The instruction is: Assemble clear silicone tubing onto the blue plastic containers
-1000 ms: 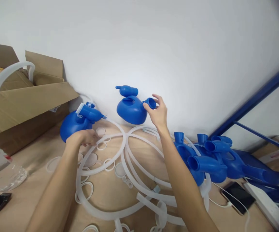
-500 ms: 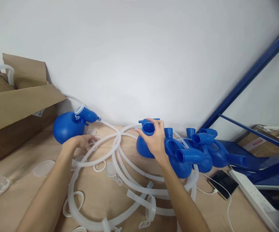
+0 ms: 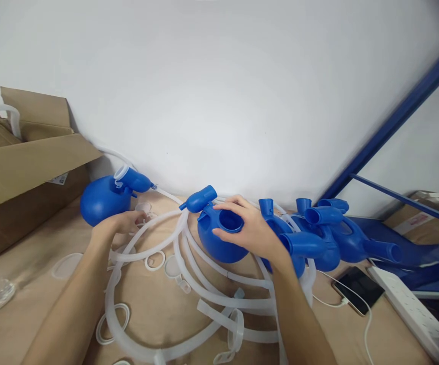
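My right hand (image 3: 248, 225) grips the round open neck of a blue bottle (image 3: 221, 246), thumb and fingers on either side of the rim. A smaller blue spouted piece (image 3: 201, 198) sits behind that neck, pointing left. My left hand (image 3: 126, 223) is low over small clear rings and caps at the left, fingertips bent down; what they touch is too small to make out. Behind it stands another blue bottle (image 3: 103, 200), with a blue tube piece (image 3: 134, 178) capped in white leaning on it. Coiled translucent hose (image 3: 115, 314) lies between my arms.
An open cardboard box (image 3: 33, 167) stands at the left. Several blue bottles (image 3: 306, 246) cluster at the right, near a phone (image 3: 358, 290), white cable and power strip (image 3: 405, 299). Clear caps and rings (image 3: 154, 260) lie about. A blue metal frame (image 3: 390, 124) rises at the right.
The bottle in my right hand has moved left and toward me, turning so its spouted piece now points left. My left hand has barely moved.
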Motion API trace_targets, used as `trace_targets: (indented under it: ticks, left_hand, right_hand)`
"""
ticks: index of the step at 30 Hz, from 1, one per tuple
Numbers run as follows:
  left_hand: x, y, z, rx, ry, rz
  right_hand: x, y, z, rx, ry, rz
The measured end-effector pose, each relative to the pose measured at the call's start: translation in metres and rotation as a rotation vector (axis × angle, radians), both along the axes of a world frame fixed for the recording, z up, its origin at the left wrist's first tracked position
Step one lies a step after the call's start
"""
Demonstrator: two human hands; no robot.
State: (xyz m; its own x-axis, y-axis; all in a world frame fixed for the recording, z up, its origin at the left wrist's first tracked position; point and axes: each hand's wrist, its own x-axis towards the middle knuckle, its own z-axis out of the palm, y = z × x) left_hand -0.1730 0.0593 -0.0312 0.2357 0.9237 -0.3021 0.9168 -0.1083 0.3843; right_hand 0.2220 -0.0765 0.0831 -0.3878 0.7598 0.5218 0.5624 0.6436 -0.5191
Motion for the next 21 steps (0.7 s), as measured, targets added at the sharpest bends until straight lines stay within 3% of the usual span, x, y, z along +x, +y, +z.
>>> trace_targets:
  ticks: [3, 5, 8, 12, 17, 21]
  left_hand:
    - [-0.01, -0.002, 0.005, 0.026, -0.052, 0.067]
    - [-0.013, -0.002, 0.009, 0.06, -0.089, 0.1]
    - [-0.013, -0.004, 0.014, 0.102, -0.158, 0.132]
    - [-0.005, -0.009, 0.025, 0.177, -0.232, 0.141]
    - [0.024, -0.015, 0.044, 0.335, -0.554, 0.164]
    - [0.063, -0.014, 0.046, 0.294, -0.962, 0.184]
  right_hand:
    - [0.034, 0.001, 0.01, -0.098, -0.056, 0.05]
    - [0.053, 0.008, 0.008, -0.146, -0.009, 0.057]
    - [0.067, 0.026, -0.008, -0.167, 0.224, 0.018]
    - [0.058, 0.052, -0.032, -0.155, 0.463, -0.084]
    - [0.046, 0.068, -0.049, -0.249, 0.663, -0.157]
    - [0.055, 0.077, -0.061, -0.289, 0.77, -0.171]
